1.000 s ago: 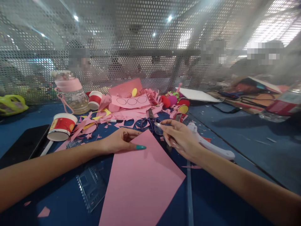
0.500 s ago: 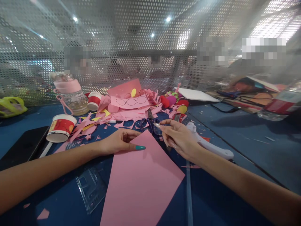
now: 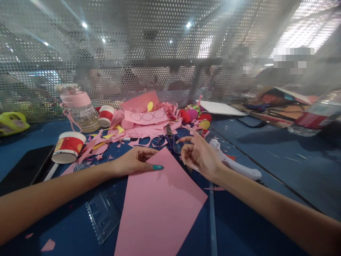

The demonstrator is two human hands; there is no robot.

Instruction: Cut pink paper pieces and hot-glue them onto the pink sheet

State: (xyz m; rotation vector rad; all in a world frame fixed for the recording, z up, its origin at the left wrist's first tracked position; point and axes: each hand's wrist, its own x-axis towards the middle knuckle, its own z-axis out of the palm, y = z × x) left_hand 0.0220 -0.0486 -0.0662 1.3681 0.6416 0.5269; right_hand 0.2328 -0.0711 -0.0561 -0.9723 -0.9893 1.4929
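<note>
My left hand (image 3: pixel 138 160) grips the upper left edge of a pink sheet of paper (image 3: pixel 157 206), thumb on top and fingers beneath. The sheet lies tilted, its corner pointing away from me. To the right of that corner my right hand (image 3: pixel 199 154) hovers with loosely curled, parted fingers and nothing visible in them. Just beyond the hands lie dark blue-handled scissors (image 3: pixel 170 140). A white glue gun (image 3: pixel 239 165) lies behind my right wrist, and a clear glue stick (image 3: pixel 212 217) lies beside the sheet. A clear stencil ruler (image 3: pixel 102 215) rests under my left forearm.
Pink paper scraps (image 3: pixel 144 128) pile up at the back. On the left are a paper cup (image 3: pixel 68 146), a black phone (image 3: pixel 25 165) and a pink-lidded water bottle (image 3: pixel 80 106). Pompoms (image 3: pixel 190 115) and a white board (image 3: pixel 222 107) lie behind; a plastic bottle (image 3: pixel 314 113) stands right.
My right hand's fingers have lifted and spread apart from their earlier pinch near the scissors. The left hand and the pink sheet stay in place; the view shifts slightly.
</note>
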